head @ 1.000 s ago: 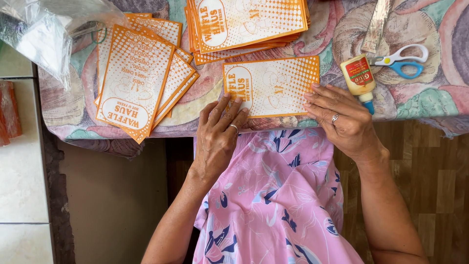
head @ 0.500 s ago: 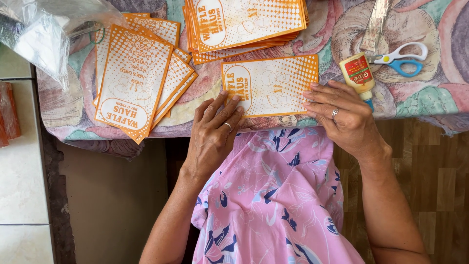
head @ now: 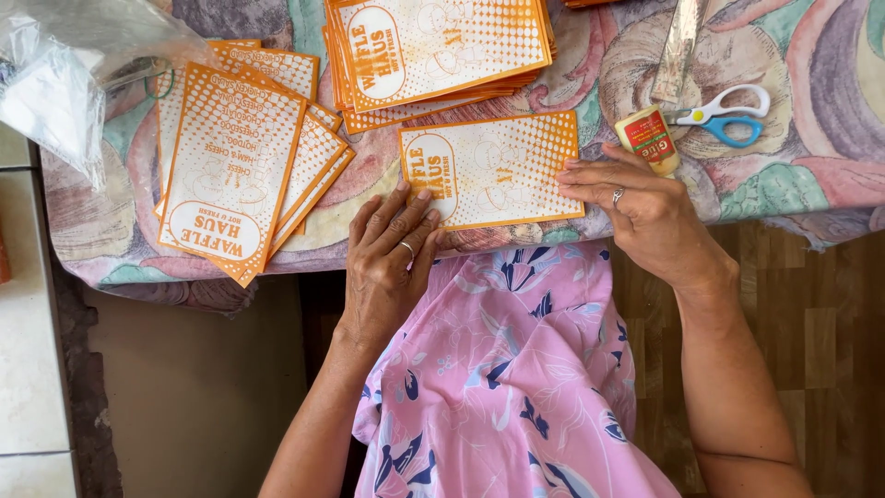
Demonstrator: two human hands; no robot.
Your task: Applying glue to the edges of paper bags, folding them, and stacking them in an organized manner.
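An orange paper sleeve (head: 493, 171) is being pressed flat at the table's (head: 793, 184) near edge, pinned under the extended fingertips of the left hand (head: 392, 254) and right hand (head: 636, 207), nothing being gripped. Uneven pressure is probably risking a crooked crease, or a nudged glue bottle (head: 648, 138).

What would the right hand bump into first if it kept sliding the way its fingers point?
The right hand points left across the orange and white printed sheet it rests on. Going straight on, it would probably meet the left hand fingertips at the sheet's lower left corner, or pass just above them.
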